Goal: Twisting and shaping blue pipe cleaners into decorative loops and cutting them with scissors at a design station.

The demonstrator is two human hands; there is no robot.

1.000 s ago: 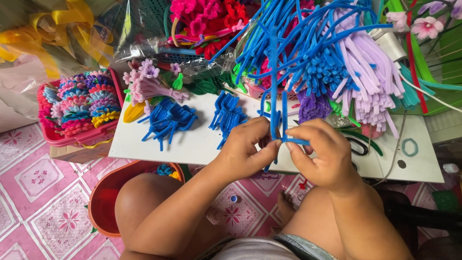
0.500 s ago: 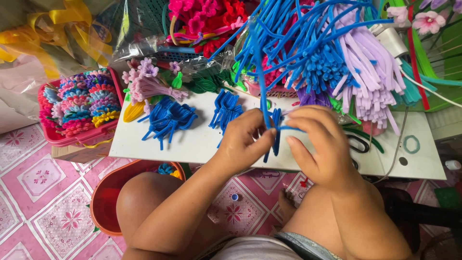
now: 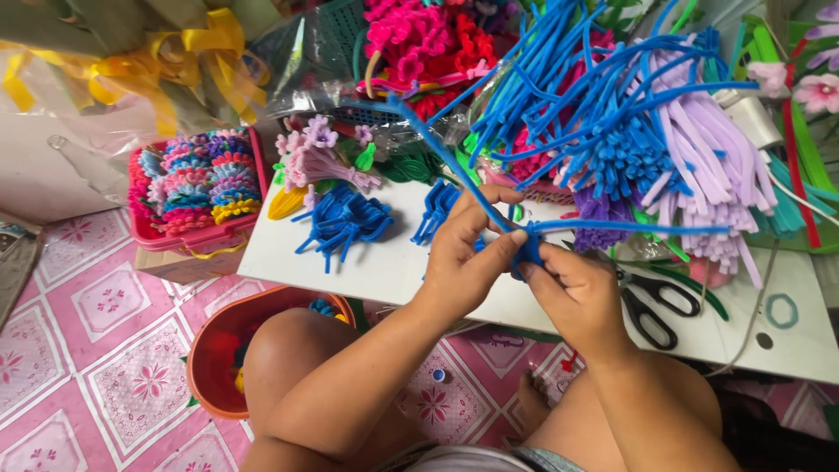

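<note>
White counter (image 3: 367, 271) over pink tiled floor (image 3: 79, 350) | pink basket (image 3: 188, 238) held coiled flowers | orange bucket (image 3: 218, 350) contents half hidden | left hand (image 3: 468, 253) and right hand (image 3: 572, 293) pinched blue pipe cleaner (image 3: 612, 229)

Blue pipe cleaner (image 3: 612, 229), bright craft clutter

White board (image 3: 384, 262), lilac stems (image 3: 708, 166), yellow ribbon (image 3: 175, 61), black scissors (image 3: 651, 310), orange bowl (image 3: 214, 350), pink floral-patterned floor tiles (image 3: 105, 350).

blue pipe cleaner (image 3: 612, 229) ends now splayed sideways, prev. upright, btwn hands
</note>
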